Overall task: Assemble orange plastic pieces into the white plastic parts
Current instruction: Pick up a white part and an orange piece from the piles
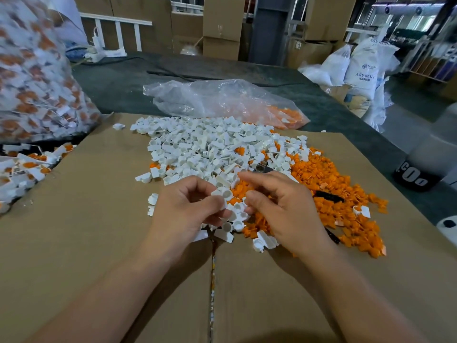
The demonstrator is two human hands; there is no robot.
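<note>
- Left hand (pixel 188 206): fingers curled, thumb and forefinger pinching a white part (pixel 225 193) by its flat tab. More white cups are bunched against its lower fingers. I can't tell whether those are held or just lying on the pile.
- Held part: long axis runs roughly left-right, tab end in the fingers, round cup end sticking out to the right with the open mouth facing up.
- Right hand (pixel 279 204): fingers curled in, tips close together, just beside the cup. Can't tell if there's an orange piece in the pinch, since nothing orange shows between the tips.
- Key relation: the cup mouth sits in the gap between the two hands, just left of the right fingertips (pixel 243 172). An insert would probably come from the right and go down.
- Orange pieces pile (pixel 329 184) lies under and to the right of the right hand, so that hand is nearer for a pick.
- White parts pile (pixel 210 147) is further off and to the left, on the cardboard (pixel 99 219).
- Risk: the loose cups crowding the left fingers could get knocked.
</note>
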